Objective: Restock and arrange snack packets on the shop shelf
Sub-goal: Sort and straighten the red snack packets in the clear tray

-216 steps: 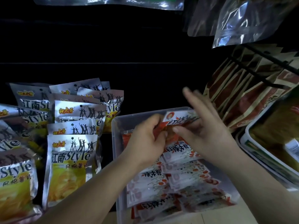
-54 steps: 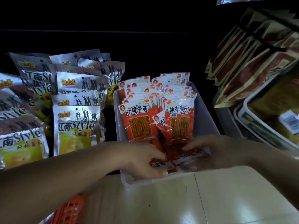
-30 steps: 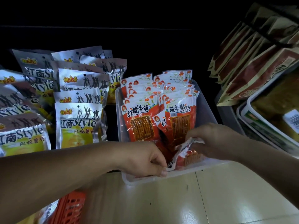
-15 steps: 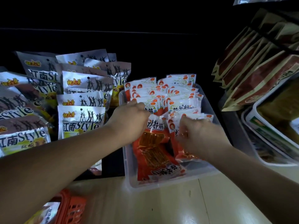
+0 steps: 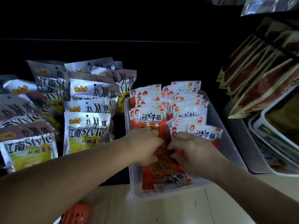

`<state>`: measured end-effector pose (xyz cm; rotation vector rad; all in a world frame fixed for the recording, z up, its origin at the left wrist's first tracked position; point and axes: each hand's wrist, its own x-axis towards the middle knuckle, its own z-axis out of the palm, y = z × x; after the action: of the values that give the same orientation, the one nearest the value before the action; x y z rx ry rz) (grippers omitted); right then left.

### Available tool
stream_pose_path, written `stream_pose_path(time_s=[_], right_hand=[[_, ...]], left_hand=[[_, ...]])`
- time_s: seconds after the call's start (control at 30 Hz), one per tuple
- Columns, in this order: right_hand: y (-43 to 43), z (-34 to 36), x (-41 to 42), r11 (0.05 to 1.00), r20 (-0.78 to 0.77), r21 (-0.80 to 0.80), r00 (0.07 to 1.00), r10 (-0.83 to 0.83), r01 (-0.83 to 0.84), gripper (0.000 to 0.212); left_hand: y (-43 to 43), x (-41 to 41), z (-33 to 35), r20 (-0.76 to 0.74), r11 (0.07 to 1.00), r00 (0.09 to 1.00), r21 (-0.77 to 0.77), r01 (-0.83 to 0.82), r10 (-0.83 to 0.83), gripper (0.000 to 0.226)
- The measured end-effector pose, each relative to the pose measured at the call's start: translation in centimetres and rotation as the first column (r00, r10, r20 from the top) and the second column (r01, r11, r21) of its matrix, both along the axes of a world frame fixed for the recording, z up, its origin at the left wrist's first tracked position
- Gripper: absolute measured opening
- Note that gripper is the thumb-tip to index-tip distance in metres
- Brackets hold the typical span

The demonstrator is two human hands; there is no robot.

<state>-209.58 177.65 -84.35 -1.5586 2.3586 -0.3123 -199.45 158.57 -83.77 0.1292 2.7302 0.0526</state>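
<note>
While the left hand [image 5: 144, 146] and right hand [image 5: 192, 151] grip red snack packets [image 5: 150, 118], the clear bin [image 5: 169, 194] holds two upright rows.
Each packet is red with a white top, black characters and a window showing ribbed strips; overlap hides the number per row. One flat packet [image 5: 166, 173] lies upside down at the bin's front. Silver chip bags [image 5: 87, 130] stand just left, brown pouches [image 5: 258, 81] right.

A dim, black shelf recess [image 5: 145, 29] stands above a pale, glossy tiled floor [image 5: 178, 210].
</note>
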Motion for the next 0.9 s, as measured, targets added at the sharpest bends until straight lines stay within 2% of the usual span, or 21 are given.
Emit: stream_pose_path(time_s=[0.03,0.1,0.17,0.2,0.23,0.3,0.37,0.4,0.47,0.6,0.67,0.77,0.9], right_hand=[[-0.1,0.1,-0.4,1.000,0.000,-0.002,1.000,-0.017,0.017,0.030],[0.5,-0.1,-1.2,0.999,-0.004,0.031,0.999,-0.039,0.039,0.040],[1.1,-0.1,-1.3,0.996,0.063,0.078,0.996,-0.058,0.053,0.040],[1.1,0.3,-1.1,0.990,0.131,0.120,0.987,-0.095,0.079,0.035],[1.1,0.7,-0.6,0.980,0.193,0.167,0.972,-0.138,0.106,0.029],[0.9,1.0,0.4,0.960,0.283,0.255,0.940,-0.189,0.116,0.023],[0.6,0.8,1.4,0.926,0.384,0.363,0.890,-0.248,0.101,0.026],[0.5,0.7,1.8,0.912,0.454,0.398,0.842,-0.292,0.102,0.030],[0.4,0.7,2.0,0.907,0.536,0.401,0.769,-0.349,0.132,0.039],[0.5,1.3,1.6,0.904,0.617,0.413,0.695,-0.369,0.113,0.063],[0.5,1.6,1.4,0.906,0.670,0.410,0.640,-0.377,0.105,0.073],[0.6,1.7,1.2,0.907,0.689,0.419,0.637,-0.346,0.039,0.076],[0.8,2.3,1.0,0.882,0.654,0.455,0.718,-0.238,-0.123,0.064]], left_hand=[[0.2,0.1,-0.1,0.026,1.000,1.000,0.027,0.016,-0.016,0.049],[1.0,1.0,0.1,0.062,0.980,0.998,0.199,0.011,-0.024,0.055],[1.9,2.2,0.6,0.162,0.907,0.987,0.413,-0.081,0.014,0.048],[2.4,2.6,1.0,0.215,0.885,0.977,0.454,-0.104,0.005,0.047],[2.9,2.8,1.3,0.249,0.892,0.968,0.443,-0.093,-0.022,0.051],[3.8,2.9,1.4,0.308,0.945,0.949,0.324,-0.036,-0.070,0.064],[4.1,2.8,1.6,0.331,0.967,0.942,0.254,-0.030,-0.058,0.072],[4.1,2.9,1.7,0.316,0.962,0.947,0.269,-0.041,-0.048,0.068],[3.5,3.4,1.7,0.211,0.954,0.977,0.299,-0.024,-0.042,0.056],[1.5,5.2,1.9,-0.002,0.975,0.999,0.216,0.041,-0.042,0.070],[0.8,6.1,1.9,-0.056,0.980,0.995,0.179,0.090,-0.081,0.071],[0.2,7.5,1.4,-0.076,0.974,0.991,0.193,0.119,-0.106,0.069],[-0.6,7.9,1.2,-0.064,0.920,0.995,0.379,0.101,-0.083,0.064]])
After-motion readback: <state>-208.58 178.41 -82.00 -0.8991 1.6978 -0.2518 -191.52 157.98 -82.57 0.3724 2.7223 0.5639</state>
